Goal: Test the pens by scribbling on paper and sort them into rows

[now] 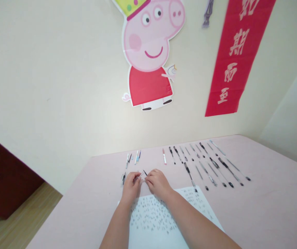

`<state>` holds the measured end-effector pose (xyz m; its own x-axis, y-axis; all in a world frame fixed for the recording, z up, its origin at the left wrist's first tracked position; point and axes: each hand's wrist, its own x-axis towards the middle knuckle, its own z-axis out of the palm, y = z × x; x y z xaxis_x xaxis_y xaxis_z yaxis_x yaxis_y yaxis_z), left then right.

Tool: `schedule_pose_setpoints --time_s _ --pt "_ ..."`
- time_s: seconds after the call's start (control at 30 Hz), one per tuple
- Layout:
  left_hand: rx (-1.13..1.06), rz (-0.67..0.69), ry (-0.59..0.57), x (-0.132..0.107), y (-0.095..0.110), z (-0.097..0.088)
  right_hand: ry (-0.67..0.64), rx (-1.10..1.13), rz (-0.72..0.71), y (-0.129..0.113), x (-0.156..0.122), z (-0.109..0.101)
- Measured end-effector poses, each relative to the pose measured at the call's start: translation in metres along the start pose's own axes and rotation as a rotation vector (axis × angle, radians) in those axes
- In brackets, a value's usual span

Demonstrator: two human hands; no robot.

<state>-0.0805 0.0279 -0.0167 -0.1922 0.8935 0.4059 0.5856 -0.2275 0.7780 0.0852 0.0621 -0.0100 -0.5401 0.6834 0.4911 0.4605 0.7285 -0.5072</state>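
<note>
My left hand (131,188) is closed in a pinch on a thin, clear piece (141,175) that looks like a pen barrel. Close beside it, my right hand (159,183) pinches a slim pen refill (145,172) with a dark upper end. The fingertips of both hands nearly meet above the far edge of a white sheet of paper (153,224) covered in handwritten marks. My forearms lie across that sheet. Just left of my left hand are some small dark and clear pen parts (123,178), partly blurred.
Several black and clear pens and pen parts (213,162) lie in rows on the right of the pink table (268,204). A pink-and-white pen (164,156) lies at the back middle, and several pen pieces (137,157) at the back left. Behind rises a wall with a cartoon pig cutout (150,86).
</note>
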Motion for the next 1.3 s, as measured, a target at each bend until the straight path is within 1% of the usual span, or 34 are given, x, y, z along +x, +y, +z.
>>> schedule_pose_setpoints --time_s 0.13,0.23,0.3,0.5,0.8,1.07,1.3 --pt "0.015 0.014 -0.009 0.000 0.001 -0.001 0.109 0.118 0.129 0.004 0.000 -0.003" --pt "0.052 0.040 -0.039 -0.001 0.002 -0.001 0.200 0.248 0.190 0.007 0.001 -0.003" --pt "0.086 0.062 -0.063 -0.002 0.003 -0.001 0.227 0.310 0.223 0.008 0.001 -0.001" --pt "0.118 0.091 -0.086 -0.004 0.007 -0.001 0.202 0.340 0.291 0.010 0.001 0.005" --pt "0.101 0.114 -0.118 -0.004 0.013 -0.002 0.182 0.347 0.284 0.013 0.001 0.009" --pt "0.075 0.134 -0.175 -0.005 0.019 -0.001 0.193 0.398 0.317 0.011 0.002 0.005" --pt "0.082 0.127 -0.194 -0.005 0.018 -0.002 0.197 0.409 0.308 0.013 0.001 0.007"
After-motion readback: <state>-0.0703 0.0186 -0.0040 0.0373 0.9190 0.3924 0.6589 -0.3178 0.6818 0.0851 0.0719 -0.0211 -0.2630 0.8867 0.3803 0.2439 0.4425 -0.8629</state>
